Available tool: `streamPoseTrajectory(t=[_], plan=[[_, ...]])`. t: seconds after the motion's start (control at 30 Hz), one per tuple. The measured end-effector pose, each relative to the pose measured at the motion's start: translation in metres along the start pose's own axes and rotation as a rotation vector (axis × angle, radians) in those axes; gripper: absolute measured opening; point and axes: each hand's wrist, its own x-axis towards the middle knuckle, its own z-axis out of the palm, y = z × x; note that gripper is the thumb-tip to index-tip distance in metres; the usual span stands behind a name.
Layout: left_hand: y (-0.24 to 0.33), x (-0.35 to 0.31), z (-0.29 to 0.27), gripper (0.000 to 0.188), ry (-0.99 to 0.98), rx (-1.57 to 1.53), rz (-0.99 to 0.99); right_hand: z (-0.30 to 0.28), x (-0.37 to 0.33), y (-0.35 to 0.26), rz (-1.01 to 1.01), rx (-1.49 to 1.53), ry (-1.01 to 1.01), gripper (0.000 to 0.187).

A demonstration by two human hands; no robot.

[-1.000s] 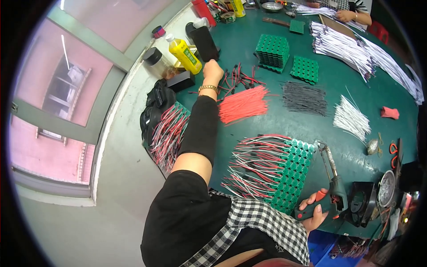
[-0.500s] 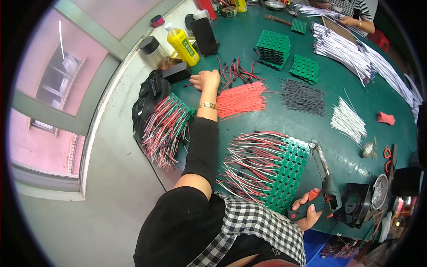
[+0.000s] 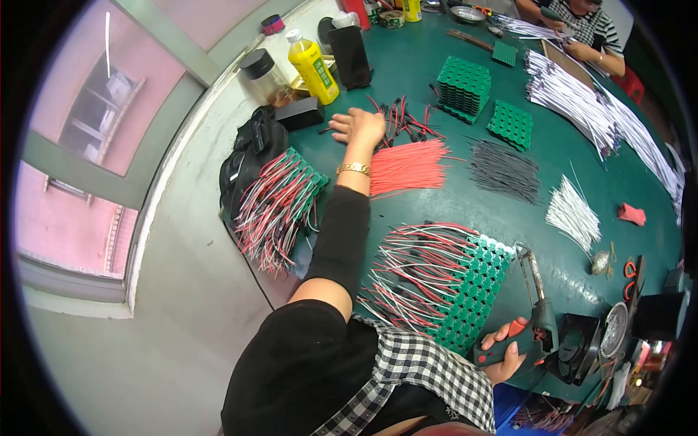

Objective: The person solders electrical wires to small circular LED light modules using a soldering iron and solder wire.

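My left hand [image 3: 359, 128] reaches far out over the table with its fingers stretched and apart, holding nothing I can see. It is beside a loose pile of red and black wires with black connectors [image 3: 407, 125], just beyond a bundle of red wires [image 3: 408, 166]. My right hand [image 3: 502, 354] is wrapped round the handle of a soldering gun [image 3: 542, 320], its tip pointing up and away. Left of the tip lies a green circuit board panel [image 3: 476, 283] of round sections, with red, white and black wires spreading from it to the left.
Black wires [image 3: 504, 171] and white wires [image 3: 573, 211] lie to the right. Green boards [image 3: 463, 87] are stacked behind. At left, a wired panel [image 3: 280, 203] rests against a black bag [image 3: 251, 145]. A yellow bottle [image 3: 314, 69] stands behind; a co-worker [image 3: 592, 40] sits far right.
The fingers of my left hand have straightened and spread, and the hand has shifted slightly right. My right hand keeps its hold on the soldering gun. The whole view has shifted a little.
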Motion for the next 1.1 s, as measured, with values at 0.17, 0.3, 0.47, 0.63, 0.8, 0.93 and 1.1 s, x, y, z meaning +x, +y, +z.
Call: streamPoseTrajectory(t=[0.17,0.3,0.47,0.63,0.8,0.93,1.1], plan=[[0.026,0.006,0.033,0.066,-0.039,-0.009,0.276,-0.001,-0.002,-0.003,0.089,-0.052,-0.084,0.049],[0.036,0.001,0.047,0.062,-0.137,0.049,0.577,0.000,0.001,-0.004,0.069,-0.038,-0.042,0.049],[0.055,0.025,0.028,0.030,-0.325,0.054,0.625,0.002,0.000,0.002,-0.010,0.010,0.046,0.047],[0.082,0.055,0.051,0.027,-0.060,0.078,1.006,0.006,-0.002,0.005,-0.037,0.047,0.052,0.048],[0.093,0.057,0.061,0.022,-0.119,0.294,1.153,0.002,-0.002,0.005,-0.031,-0.027,0.095,0.049],[0.098,0.064,0.040,0.019,-0.180,0.567,1.275,0.001,-0.001,0.005,-0.091,0.014,0.166,0.048],[0.078,0.079,0.033,0.017,-0.287,0.461,1.278,0.006,0.000,0.002,-0.065,0.037,0.109,0.047]])
